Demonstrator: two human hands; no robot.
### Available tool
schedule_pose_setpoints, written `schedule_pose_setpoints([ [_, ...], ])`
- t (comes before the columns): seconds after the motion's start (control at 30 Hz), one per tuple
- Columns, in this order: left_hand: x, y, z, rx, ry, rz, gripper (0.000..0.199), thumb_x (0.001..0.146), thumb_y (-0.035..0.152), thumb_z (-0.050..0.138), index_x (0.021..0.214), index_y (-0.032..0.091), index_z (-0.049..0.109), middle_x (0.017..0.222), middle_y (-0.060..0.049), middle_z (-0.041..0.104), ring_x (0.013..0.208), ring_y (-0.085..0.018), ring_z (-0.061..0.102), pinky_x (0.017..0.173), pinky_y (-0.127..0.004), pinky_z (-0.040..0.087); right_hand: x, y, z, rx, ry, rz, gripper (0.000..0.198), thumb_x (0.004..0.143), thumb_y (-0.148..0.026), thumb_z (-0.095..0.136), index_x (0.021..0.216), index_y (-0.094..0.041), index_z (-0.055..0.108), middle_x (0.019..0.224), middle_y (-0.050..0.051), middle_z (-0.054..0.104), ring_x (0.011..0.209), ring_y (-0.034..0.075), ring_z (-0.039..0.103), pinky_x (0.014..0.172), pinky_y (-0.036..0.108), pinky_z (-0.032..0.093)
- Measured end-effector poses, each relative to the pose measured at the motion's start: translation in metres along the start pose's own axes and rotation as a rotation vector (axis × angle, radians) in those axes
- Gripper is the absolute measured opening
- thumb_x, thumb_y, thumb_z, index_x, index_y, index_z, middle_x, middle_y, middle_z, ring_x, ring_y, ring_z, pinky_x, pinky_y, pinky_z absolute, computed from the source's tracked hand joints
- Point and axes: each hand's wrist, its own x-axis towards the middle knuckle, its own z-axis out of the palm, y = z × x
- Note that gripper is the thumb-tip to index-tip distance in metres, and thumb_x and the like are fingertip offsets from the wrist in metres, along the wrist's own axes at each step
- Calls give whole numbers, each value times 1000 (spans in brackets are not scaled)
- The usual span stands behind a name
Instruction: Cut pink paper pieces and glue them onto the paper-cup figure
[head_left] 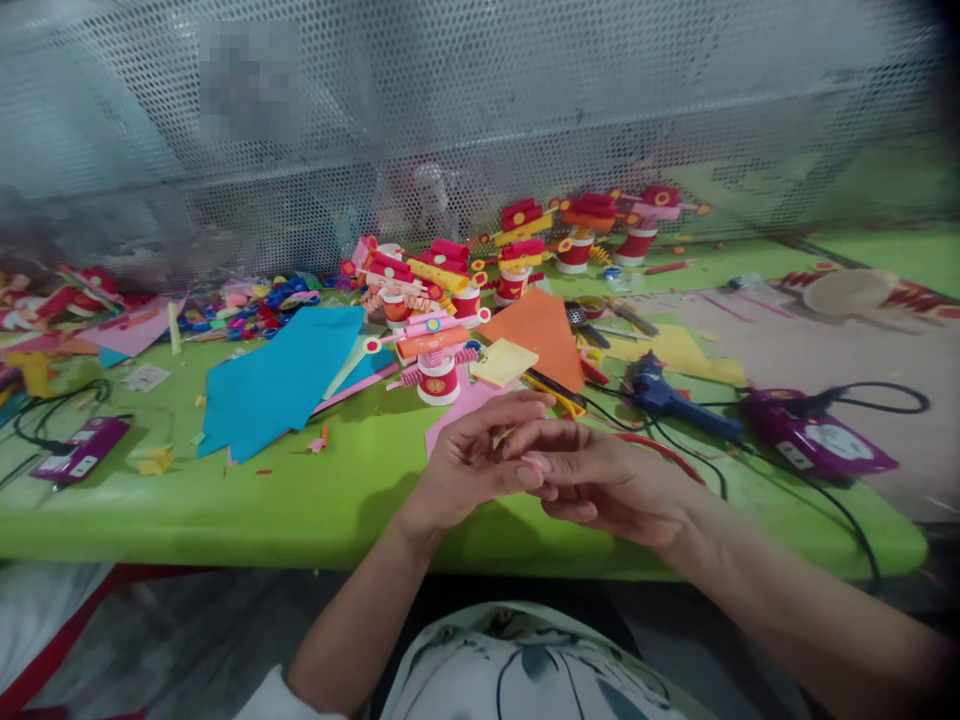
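Note:
My left hand (463, 462) and my right hand (611, 478) meet above the front part of the green table, fingers curled and fingertips touching. Between the fingertips, anything small is hidden from me. Just beyond them stands a small red and white paper cup figure (438, 382) with rolled pink and orange paper on top and coiled pink arms. A pale yellow pad of paper (505, 362) and an orange sheet (544, 335) lie close behind my fingers, with a pink sheet (454, 418) partly under them.
Similar paper cup figures (512, 283) stand towards the perforated metal screen (337, 130). Blue sheets (281, 375) lie left, near a heap of colourful small pieces (251, 305). A blue glue gun (679, 400), purple power strips (821, 432) and cables are on the green table (247, 510).

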Motion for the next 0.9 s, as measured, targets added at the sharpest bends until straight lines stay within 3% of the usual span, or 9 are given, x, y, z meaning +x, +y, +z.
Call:
schedule_pose_setpoints([
  [0.1, 0, 2, 2, -27, 1, -38, 53, 78, 27, 94, 127, 35, 77, 145, -5, 69, 132, -31, 68, 92, -37, 69, -1, -1, -1, -88, -42, -15, 24, 71, -31, 98, 90, -21, 86, 63, -4, 61, 52, 3, 50, 39, 11, 32],
  [0.23, -1, -1, 0, 6, -5, -58, 57, 73, 28, 97, 126, 34, 78, 144, -7, 69, 141, -34, 61, 94, -38, 68, 0, -4, -2, -152, -81, -51, 20, 72, -32, 97, 83, -22, 84, 70, -3, 67, 49, 3, 50, 39, 14, 34],
  [0.43, -3, -7, -5, 80, 60, -23, 57, 78, 32, 94, 131, 33, 73, 143, -8, 70, 128, -29, 70, 95, -39, 66, 1, -7, -1, -138, -33, -57, 19, 74, -31, 95, 84, -21, 83, 71, -2, 63, 54, 4, 51, 40, 13, 32],
  [0.57, -4, -7, -5, 359, 194, 139, 47, 86, 33, 88, 130, 29, 71, 133, -9, 74, 122, -23, 71, 108, -42, 60, 3, -8, -3, -109, 99, -81, 25, 69, -31, 98, 84, -19, 82, 74, -1, 64, 55, 4, 51, 40, 12, 32],
  [0.73, -5, 1, -4, 846, 357, 408, 41, 90, 29, 83, 129, 27, 69, 124, -8, 72, 110, -20, 71, 94, -36, 63, 6, -4, -6, -157, 293, -215, 21, 74, -32, 94, 86, -21, 81, 68, -2, 63, 54, 5, 53, 43, 13, 41],
  [0.8, -5, 6, -4, 1083, 357, 521, 42, 91, 26, 82, 131, 27, 67, 122, -8, 73, 108, -20, 72, 93, -37, 63, 7, -2, -5, -205, 351, -274, 23, 71, -34, 95, 84, -21, 81, 71, -2, 66, 55, 6, 56, 45, 15, 47],
  [0.9, -5, 12, -4, 1390, 321, 678, 43, 91, 21, 81, 131, 25, 65, 116, -8, 74, 107, -20, 73, 108, -47, 55, 8, 1, -1, -250, 395, -346, 27, 67, -37, 97, 81, -21, 81, 75, -1, 69, 56, 8, 58, 45, 18, 50],
])
